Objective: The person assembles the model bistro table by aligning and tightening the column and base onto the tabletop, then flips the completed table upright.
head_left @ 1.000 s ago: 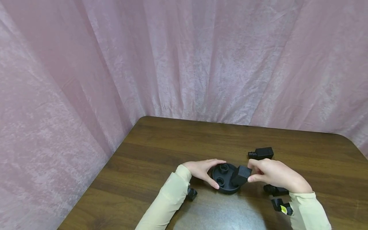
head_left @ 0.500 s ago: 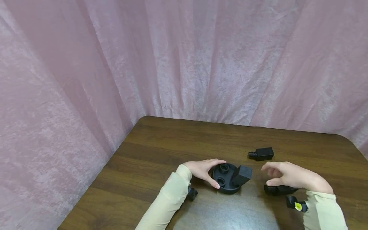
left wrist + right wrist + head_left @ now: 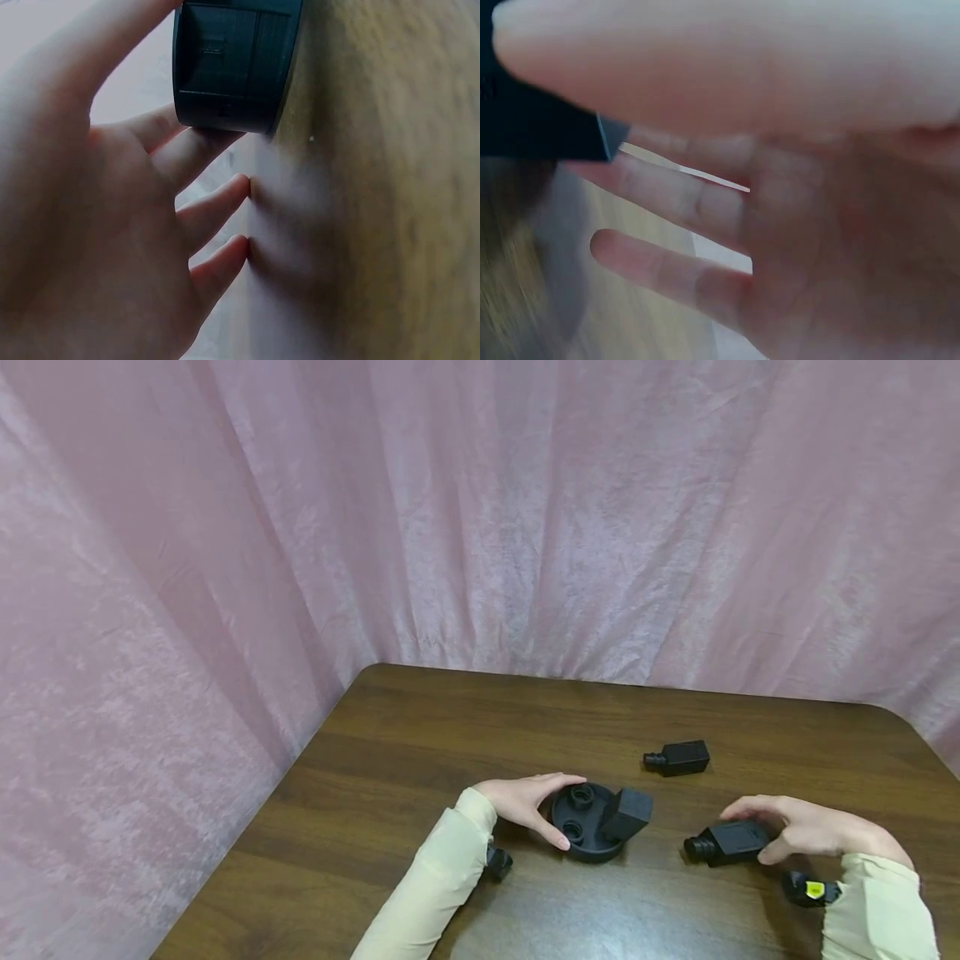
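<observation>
Necked block (image 3: 733, 843): where and how?

Just left of the right hand (image 3: 817, 831), at its fingertips. Long axis roughly left-right, threaded neck aimed left toward the round base (image 3: 592, 858). Right hand has the body end; left hand (image 3: 525, 802) is well apart from it.

Right hand state?

Narrow: thumb on the near side, fingers curled round the far side. Can't tell if the block is off the table (image 3: 450, 727).

Left?

Spread wide, thumb and forefinger hooked round the left edge of the base. Left wrist view has two lower fingers clear of it, tips down by the tabletop.

Contents of the base?

Two open-topped ringed collars on the left-hand side, one farther, one nearer. On the right-hand side, facing the right hand, a standing block (image 3: 630, 814). It looks leaned rightward; can't tell if that's real tilt. Its foot is hidden.

Anything else?

Spare necked block (image 3: 684, 758), lying beyond both hands, between them left-right. Neck also points left. Neither hand touches it.
</observation>
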